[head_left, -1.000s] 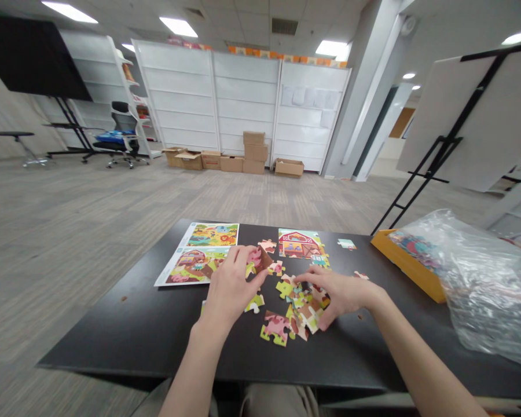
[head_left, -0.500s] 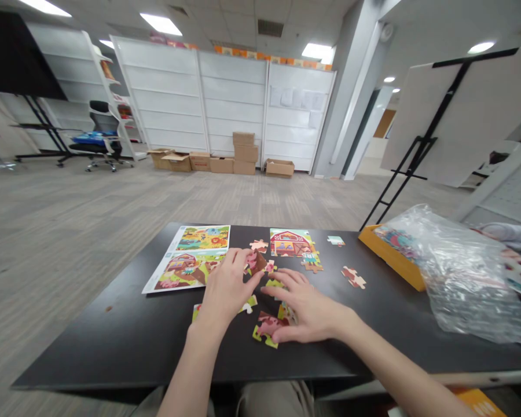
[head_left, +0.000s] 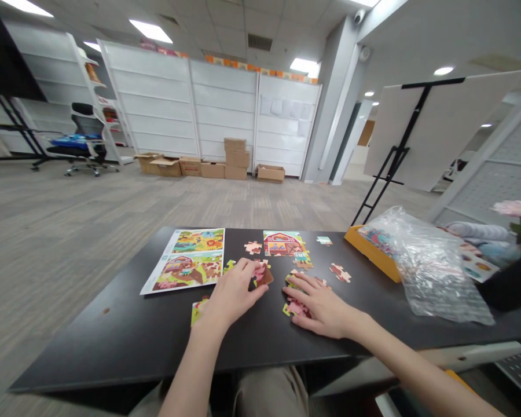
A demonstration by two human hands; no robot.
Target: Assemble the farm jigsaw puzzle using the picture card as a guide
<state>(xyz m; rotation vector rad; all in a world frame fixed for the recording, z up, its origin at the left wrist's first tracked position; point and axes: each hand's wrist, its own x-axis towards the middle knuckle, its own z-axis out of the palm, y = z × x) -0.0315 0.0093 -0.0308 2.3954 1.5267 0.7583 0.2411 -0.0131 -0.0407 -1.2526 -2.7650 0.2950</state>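
Note:
My left hand (head_left: 234, 292) pinches a brown-and-pink jigsaw puzzle piece (head_left: 264, 274) between thumb and fingers, just above the black table. My right hand (head_left: 321, 304) lies palm down with fingers spread over several green-and-pink puzzle pieces (head_left: 294, 308), partly covering them. Beyond the hands is a joined part of the puzzle with a red barn (head_left: 282, 243). A green puzzle piece (head_left: 197, 311) is partly hidden behind my left wrist. Left of the hands lies a printed picture sheet (head_left: 191, 267) with a farm scene and an animal scene.
Loose pieces lie around the barn: a cream-and-brown one (head_left: 252, 248), another (head_left: 340, 272) and a pale one (head_left: 324, 240). At the right stand a yellow box (head_left: 373, 255) and a crumpled clear plastic bag (head_left: 443, 284). The black table's (head_left: 125, 347) front edge is near my lap.
My right hand has shifted right and away from my left, and the pieces beneath it have moved along, closer together. My left hand still holds its piece. The view has turned slightly right.

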